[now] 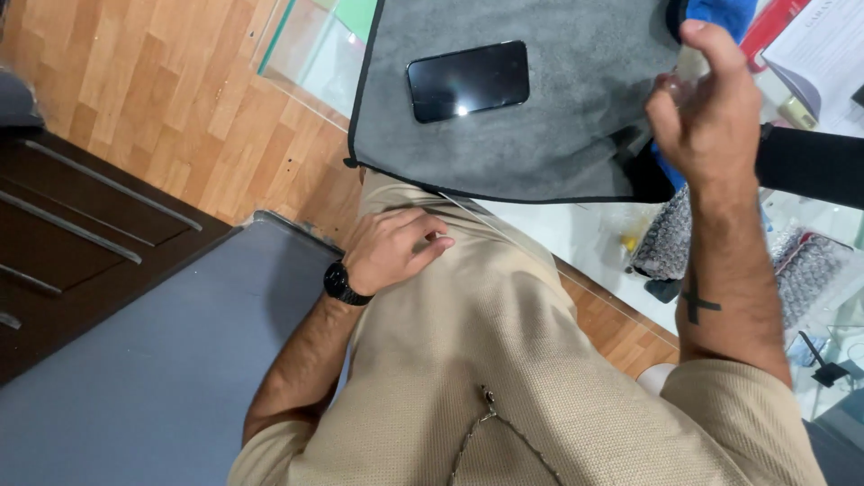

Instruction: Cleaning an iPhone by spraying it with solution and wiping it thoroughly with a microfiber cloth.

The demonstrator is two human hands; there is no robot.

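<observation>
The right hand [706, 94] is lifted over the right edge of the cloth, fingers curled loosely around something small and pale; what it is I cannot tell, and the grip is only partly visible. The left hand [389, 247] is resting against the beige shirt [504, 360] at the waist, fingers bent, holding nothing that is showing. One black watch [340, 283] is sitting on the left wrist.

One dark phone [468, 80] is lying flat, screen up, in the middle of one grey cloth [558, 144] with a black border. The cloth is lying on a glass table [310, 54]. At the right, papers [823, 54] and something blue [720, 13] are lying beside the cloth. Under the glass, a wooden floor [153, 81] is showing, and a dark cabinet [72, 225] is standing at the left.
</observation>
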